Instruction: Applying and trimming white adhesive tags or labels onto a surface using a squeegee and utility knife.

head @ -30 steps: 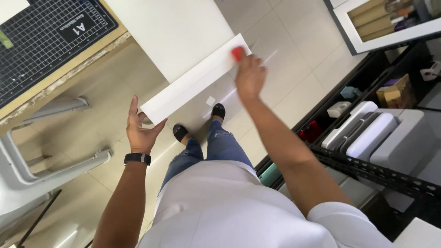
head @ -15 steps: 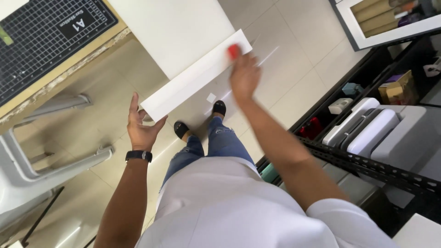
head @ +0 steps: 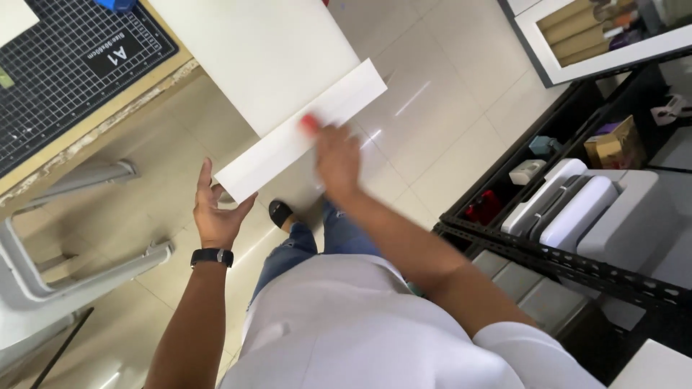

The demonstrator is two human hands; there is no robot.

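Left hand (head: pixel 216 209): we cup our palm open under the near corner of the large white card sheet (head: pixel 267 57), steadying its folded flap (head: pixel 303 130) from below.
Right hand (head: pixel 337 160): blurred, fingers closed on a small red tool (head: pixel 310 124) pressed on the flap's fold line.
Sheet: it overhangs the wooden table edge (head: pixel 101 115) — half unsupported, above the tiled floor (head: pixel 447 130).
Doing it well: we judge even pressure along the crease matters — with the supporting palm directly beneath the tool.
Farther: black gridded cutting mat (head: pixel 65 65) on the table; black metal shelving (head: pixel 562 252) to our right.
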